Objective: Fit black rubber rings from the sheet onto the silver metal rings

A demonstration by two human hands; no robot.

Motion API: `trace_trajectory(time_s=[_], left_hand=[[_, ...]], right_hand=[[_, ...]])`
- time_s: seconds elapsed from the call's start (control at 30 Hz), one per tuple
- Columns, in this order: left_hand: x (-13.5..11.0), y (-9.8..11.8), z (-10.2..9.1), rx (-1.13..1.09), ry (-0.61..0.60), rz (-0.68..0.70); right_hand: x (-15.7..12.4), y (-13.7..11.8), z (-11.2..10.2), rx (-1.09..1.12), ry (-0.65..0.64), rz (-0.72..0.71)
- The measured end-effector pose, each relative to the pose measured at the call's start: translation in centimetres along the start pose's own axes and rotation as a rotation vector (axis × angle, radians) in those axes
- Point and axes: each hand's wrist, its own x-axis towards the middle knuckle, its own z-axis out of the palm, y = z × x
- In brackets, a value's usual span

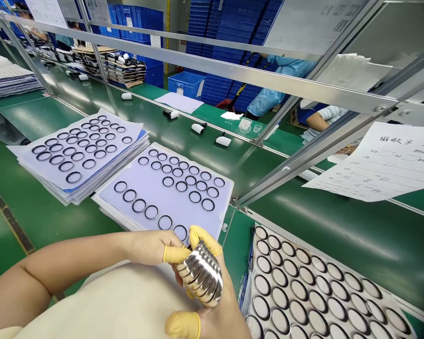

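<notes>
A stack of shiny metal rings (202, 273) fans out in my right hand (221, 301), which has yellow finger cots on its thumb and fingers. My left hand (159, 248) is closed at the left end of the same stack, its cotted thumb pressed against the rings; its other fingers are partly hidden. Just beyond my hands lies a stack of white sheets (183, 212) bearing separate dark-edged rings in rows. The nearest ring (174, 231) on it is close to my left hand.
Another sheet stack with rings (130, 140) stands at the left. At the right a beige tray (392, 301) holds many rings in rows. A metal frame (212, 59) crosses ahead, with a hanging paper (378, 160). White cylindrical pieces (223, 141) rest on the green surface behind. Co-workers are beyond.
</notes>
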Motion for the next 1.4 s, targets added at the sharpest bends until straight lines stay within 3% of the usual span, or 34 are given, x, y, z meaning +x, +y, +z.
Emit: trace_trajectory(time_s=[0.27, 0.53, 1.0, 1.17, 1.3, 1.4], left_hand=[[0.0, -0.1, 0.4, -0.084, 0.048, -0.028], [0.2, -0.2, 0.5, -0.115, 0.057, -0.026], [0.4, 0.2, 0.3, 0.017, 0.117, 0.031], [0.6, 0.5, 0.5, 0.075, 0.103, 0.105], [0.7, 0.8, 0.7, 0.100, 0.082, 0.093], [0.8, 0.9, 0.7, 0.143, 0.083, 0.112]], right_hand=[[-0.3, 0.4, 0.2, 0.194, -0.067, 0.014], [-1.0, 0.5, 0.1, 0.285, 0.178, -0.065], [-2.4, 1.6, -0.1, 0.182, 0.398, -0.030], [-3.7, 2.8, -0.5, 0.162, 0.571, 0.028], [-5.1, 4.6, -1.2, 0.099, 0.913, 0.085], [-5.5, 7.5, -2.3, -0.161, 1.103, 0.048]])
